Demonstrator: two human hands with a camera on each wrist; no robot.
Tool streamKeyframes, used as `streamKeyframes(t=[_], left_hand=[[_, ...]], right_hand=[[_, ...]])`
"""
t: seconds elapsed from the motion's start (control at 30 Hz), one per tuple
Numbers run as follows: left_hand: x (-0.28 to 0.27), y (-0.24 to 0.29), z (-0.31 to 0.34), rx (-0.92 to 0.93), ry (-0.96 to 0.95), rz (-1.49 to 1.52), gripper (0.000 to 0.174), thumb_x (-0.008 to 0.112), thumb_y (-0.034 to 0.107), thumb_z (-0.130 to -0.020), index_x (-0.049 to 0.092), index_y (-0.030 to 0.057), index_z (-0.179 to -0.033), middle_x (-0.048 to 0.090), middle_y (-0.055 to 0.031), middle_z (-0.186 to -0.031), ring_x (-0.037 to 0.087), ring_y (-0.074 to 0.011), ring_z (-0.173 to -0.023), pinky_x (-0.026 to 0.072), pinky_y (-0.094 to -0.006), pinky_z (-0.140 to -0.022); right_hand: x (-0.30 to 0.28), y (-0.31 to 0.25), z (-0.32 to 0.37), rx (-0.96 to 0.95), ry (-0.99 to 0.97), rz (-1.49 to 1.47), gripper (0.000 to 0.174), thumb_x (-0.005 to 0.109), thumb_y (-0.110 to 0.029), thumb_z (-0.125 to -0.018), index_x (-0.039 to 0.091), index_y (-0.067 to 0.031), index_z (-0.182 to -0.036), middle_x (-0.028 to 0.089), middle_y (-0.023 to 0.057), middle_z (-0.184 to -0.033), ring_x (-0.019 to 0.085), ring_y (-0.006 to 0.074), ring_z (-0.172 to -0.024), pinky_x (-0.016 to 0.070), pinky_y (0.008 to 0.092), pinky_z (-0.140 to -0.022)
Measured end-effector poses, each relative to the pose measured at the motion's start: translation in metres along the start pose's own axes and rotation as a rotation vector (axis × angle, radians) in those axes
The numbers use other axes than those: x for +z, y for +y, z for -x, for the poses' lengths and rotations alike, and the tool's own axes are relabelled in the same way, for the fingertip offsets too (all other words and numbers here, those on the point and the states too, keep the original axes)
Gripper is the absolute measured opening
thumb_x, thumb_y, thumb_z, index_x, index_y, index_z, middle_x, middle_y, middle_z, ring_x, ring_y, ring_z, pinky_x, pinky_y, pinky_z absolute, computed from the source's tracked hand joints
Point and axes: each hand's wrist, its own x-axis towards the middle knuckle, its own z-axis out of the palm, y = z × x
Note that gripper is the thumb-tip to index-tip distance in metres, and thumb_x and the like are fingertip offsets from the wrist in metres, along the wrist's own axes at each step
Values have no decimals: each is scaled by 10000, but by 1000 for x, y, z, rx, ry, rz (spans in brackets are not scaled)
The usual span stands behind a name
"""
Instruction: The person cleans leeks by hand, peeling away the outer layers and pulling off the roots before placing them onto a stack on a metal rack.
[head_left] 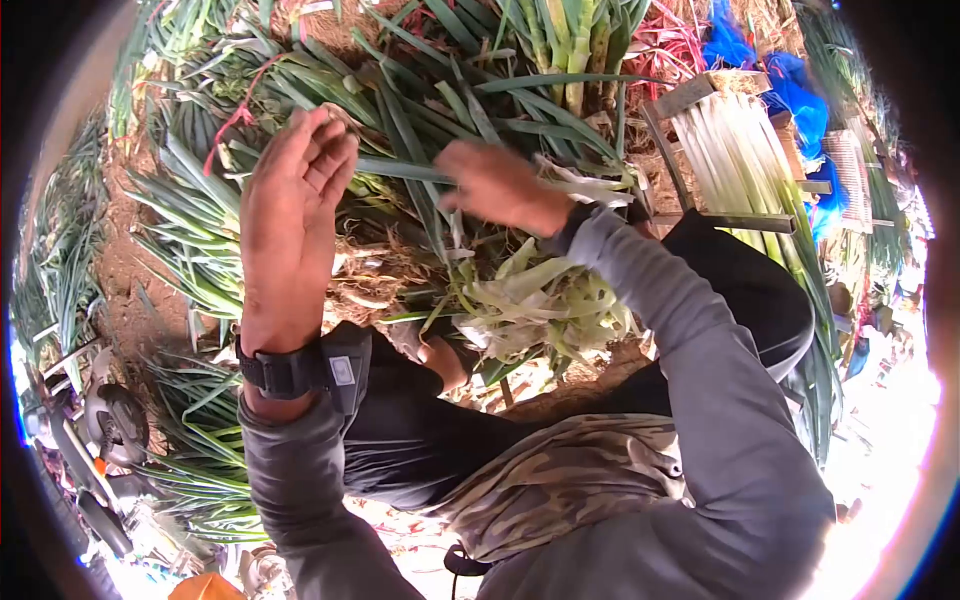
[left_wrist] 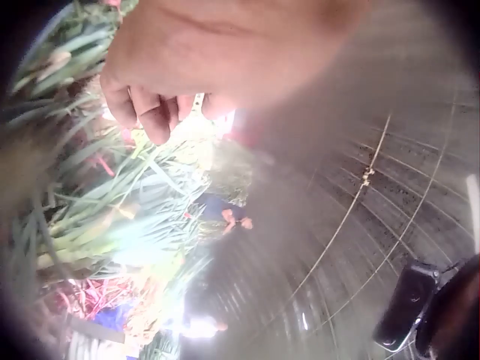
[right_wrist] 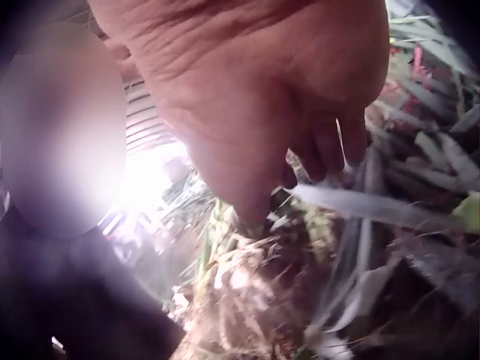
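My left hand (head_left: 300, 180) is raised in front of the pile in the head view, its fingers loosely bent. The left wrist view shows the same hand (left_wrist: 202, 52) from close up, fingers hanging down, no object visible in them. Blurred in the head view, my right hand (head_left: 500, 188) is over the long green onions (head_left: 400, 130). In the right wrist view the thumb and fingers point down, a gap between them. A pale green leaf (right_wrist: 367, 204) runs right at these fingertips. Below the right hand lies a heap of stripped pale leaves (head_left: 545, 300).
Trimmed white onion stalks (head_left: 735, 150) lie in a wooden frame (head_left: 690, 97) at the right, beside blue plastic (head_left: 800, 90). Pink ties (head_left: 665, 50) are at the back. Onion bundles (head_left: 190, 230) fill the left. A dark-trousered leg (head_left: 740, 270) extends right.
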Motion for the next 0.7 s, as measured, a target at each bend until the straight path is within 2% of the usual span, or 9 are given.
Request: streamKeyframes(t=[0.13,0.23,0.27,0.33,0.37,0.4,0.5,0.57,0.7], left_hand=[[22,-52,1,-179,117,-294,552,675,358,-971,546,-36,-1336,576,-188,-1324,571,-287,-1210,452,-418,-1077],[23,-119,6,-329,59,-724,740,630,528,-954,514,-48,-1404,569,-241,-1372,550,-324,-1262,411,-468,-1096],[3,-151,0,-419,-28,-807,787,615,585,-943,522,-50,-1398,555,-247,-1401,540,-324,-1277,415,-484,-1081],[-16,-205,7,-695,96,-1090,860,615,642,-916,518,-66,-1395,563,-282,-1370,540,-342,-1287,443,-492,-1033],[-15,-220,15,-802,8,-1114,852,574,661,-933,498,-13,-1447,536,-244,-1432,554,-364,-1252,426,-522,-1032],[-64,-266,25,-822,-94,-985,808,573,612,-960,486,-22,-1453,553,-252,-1407,603,-353,-1189,464,-487,-992],[-29,-304,68,-784,-189,-665,825,721,592,-869,543,-42,-1367,624,-189,-1259,606,-277,-1117,471,-412,-965],[-50,-375,90,-512,-236,-741,846,781,534,-849,492,-46,-1393,598,-183,-1294,571,-267,-1165,444,-390,-1003],[-52,-435,98,-507,94,-696,941,810,459,-850,326,-34,-1488,460,-209,-1459,458,-304,-1322,339,-401,-1124]], right_hand=[[-31,121,77,570,164,169,975,699,-669,-839,442,73,-1418,549,280,-1381,569,372,-1254,458,424,-1065],[-26,193,138,833,71,-125,1123,714,-718,-793,376,128,-1449,463,369,-1433,502,433,-1333,421,431,-1118],[-27,195,147,856,42,-308,1153,703,-741,-782,364,133,-1454,445,369,-1449,488,435,-1344,409,432,-1129],[-26,187,165,886,-18,-680,1216,681,-788,-760,340,143,-1463,408,367,-1482,461,437,-1367,385,435,-1152],[-8,188,175,800,-106,-734,1292,657,-823,-746,257,149,-1499,379,372,-1498,387,437,-1423,333,425,-1192],[26,192,186,878,-143,-528,1310,633,-845,-742,182,78,-1555,309,376,-1535,306,445,-1467,291,437,-1216],[46,168,210,872,-134,-565,1303,625,-833,-759,82,8,-1593,169,363,-1595,213,472,-1494,223,473,-1241],[51,168,214,918,-207,-592,1308,625,-830,-761,51,-5,-1598,121,357,-1610,181,485,-1499,200,491,-1247],[39,165,218,907,-211,-670,1315,657,-787,-772,16,18,-1590,136,337,-1615,190,474,-1499,206,491,-1243]])
